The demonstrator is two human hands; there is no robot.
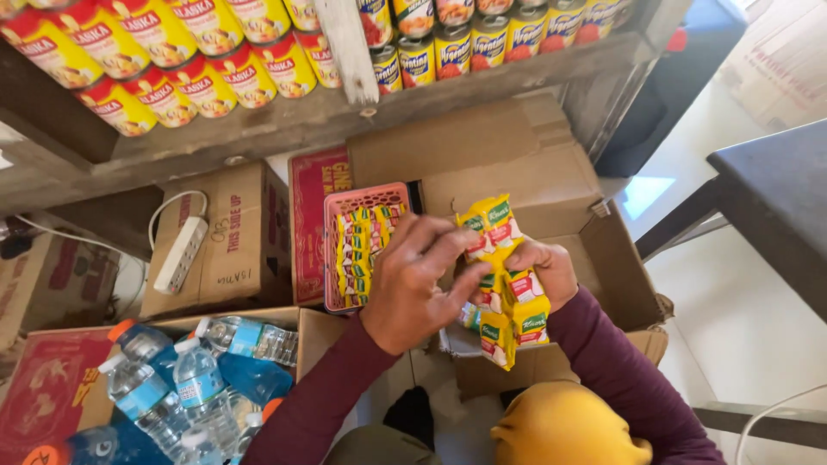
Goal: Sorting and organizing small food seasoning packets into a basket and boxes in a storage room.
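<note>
Both of my hands hold a strip of small yellow seasoning sachets (502,284) above an open cardboard box (620,267). My left hand (413,288) pinches the strip near its top, fingers curled over it. Behind the strip, my right hand (543,267) grips its middle, and the lower sachets hang down below it. Just left of my hands stands a pink plastic basket (340,207) filled with rows of the same yellow sachets (362,250). Dark maroon sleeves cover both my arms.
A wooden shelf (284,120) above carries rows of red-and-yellow cans and yellow tins. At lower left, a box holds several water bottles (198,387). A white power strip (181,254) lies on a closed carton. A dark table (775,189) is at right.
</note>
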